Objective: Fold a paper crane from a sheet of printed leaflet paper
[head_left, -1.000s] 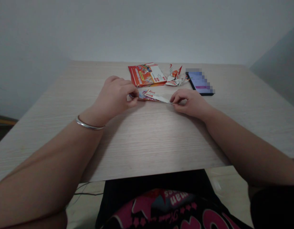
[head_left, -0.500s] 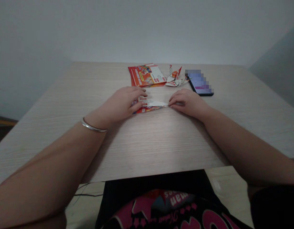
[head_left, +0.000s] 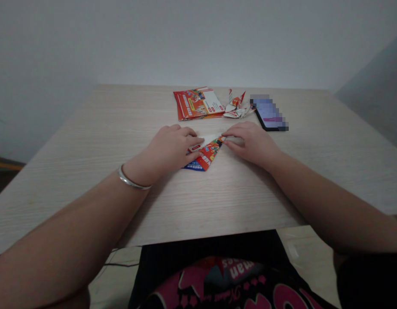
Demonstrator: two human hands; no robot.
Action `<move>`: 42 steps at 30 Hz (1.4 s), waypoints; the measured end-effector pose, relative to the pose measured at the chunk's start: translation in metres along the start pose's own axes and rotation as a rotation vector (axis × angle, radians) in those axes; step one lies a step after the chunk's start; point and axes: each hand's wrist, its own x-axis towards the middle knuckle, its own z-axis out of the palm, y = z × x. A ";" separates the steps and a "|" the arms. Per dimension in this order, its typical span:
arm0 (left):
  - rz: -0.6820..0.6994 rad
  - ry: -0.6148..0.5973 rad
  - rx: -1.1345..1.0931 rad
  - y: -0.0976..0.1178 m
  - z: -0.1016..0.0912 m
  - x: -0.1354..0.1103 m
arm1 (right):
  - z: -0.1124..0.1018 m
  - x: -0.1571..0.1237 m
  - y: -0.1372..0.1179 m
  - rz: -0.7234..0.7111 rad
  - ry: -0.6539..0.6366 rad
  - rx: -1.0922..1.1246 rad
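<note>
A folded printed paper point(head_left: 208, 157), coloured red, blue and white, lies on the table between my hands. My left hand point(head_left: 172, 148) holds down its left part, with thumb and bent fingers on the paper. A silver bangle point(head_left: 133, 179) is round that wrist. At the paper's narrow upper right tip, my right hand point(head_left: 248, 139) pinches it between thumb and fingers. Part of the paper is hidden under the left fingers.
Behind the hands lies a stack of red and white printed leaflets point(head_left: 198, 104). Beside it sit folded paper pieces point(head_left: 235, 106), then a phone point(head_left: 270, 115) with its screen lit and partly pixelated. The pale wooden table point(head_left: 98, 120) meets a wall at the back.
The paper's red front flap now slants down toward me, and its blue lower edge shows. My left hand has shifted slightly right and nearer; my right hand has moved slightly left.
</note>
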 end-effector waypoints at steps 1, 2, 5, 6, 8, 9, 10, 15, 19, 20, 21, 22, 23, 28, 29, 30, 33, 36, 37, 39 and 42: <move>-0.020 -0.001 0.006 0.003 -0.001 0.000 | 0.000 0.000 -0.005 -0.003 -0.024 0.005; -0.038 -0.009 0.005 0.005 -0.003 0.000 | -0.001 0.001 -0.010 0.006 -0.048 0.003; -0.047 -0.045 -0.053 0.011 -0.009 0.003 | -0.003 0.003 -0.021 0.075 -0.105 -0.005; -0.045 -0.062 -0.076 0.012 -0.011 0.004 | -0.004 0.003 -0.024 0.108 -0.125 -0.010; -0.056 -0.098 -0.110 0.013 -0.015 0.005 | -0.006 0.003 -0.028 0.176 -0.165 -0.010; -0.069 -0.114 -0.119 0.014 -0.017 0.006 | -0.007 0.002 -0.030 0.199 -0.183 -0.006; -0.081 -0.127 -0.128 0.015 -0.019 0.006 | -0.008 0.002 -0.032 0.215 -0.198 -0.001; -0.083 -0.135 -0.134 0.017 -0.021 0.005 | -0.009 0.002 -0.035 0.201 -0.255 -0.003; -0.074 -0.128 -0.027 0.018 -0.022 0.005 | -0.010 0.003 -0.032 0.150 -0.269 -0.021; -0.074 -0.136 0.007 0.018 -0.024 0.005 | -0.011 0.003 -0.031 0.134 -0.271 -0.032; -0.070 -0.147 0.041 0.018 -0.026 0.005 | -0.011 0.003 -0.030 0.118 -0.272 -0.043; -0.061 -0.161 0.075 0.018 -0.028 0.006 | -0.012 0.004 -0.029 0.100 -0.272 -0.052; -0.045 -0.174 0.106 0.018 -0.030 0.006 | -0.013 0.003 -0.029 0.083 -0.272 -0.054; -0.029 -0.159 0.125 0.022 -0.034 0.007 | -0.014 0.002 -0.030 0.112 -0.223 0.020; -0.072 -0.134 0.102 0.023 -0.033 0.007 | -0.013 0.002 -0.029 0.132 -0.200 0.048; -0.124 -0.110 0.072 0.024 -0.032 0.007 | -0.012 0.001 -0.028 0.147 -0.172 0.079; -0.277 -0.047 -0.030 0.025 -0.026 0.006 | -0.010 0.000 -0.025 0.163 -0.072 0.162; -0.344 0.002 -0.111 0.023 -0.020 0.005 | -0.010 0.001 -0.023 0.183 0.006 0.187; -0.351 0.020 -0.135 0.022 -0.018 0.005 | -0.010 0.001 -0.022 0.198 0.016 0.186; -0.354 0.048 -0.194 0.020 -0.016 0.004 | -0.011 0.001 -0.020 0.240 0.024 0.188; -0.395 0.073 -0.288 0.016 -0.014 0.005 | -0.012 0.001 -0.015 0.320 0.051 0.191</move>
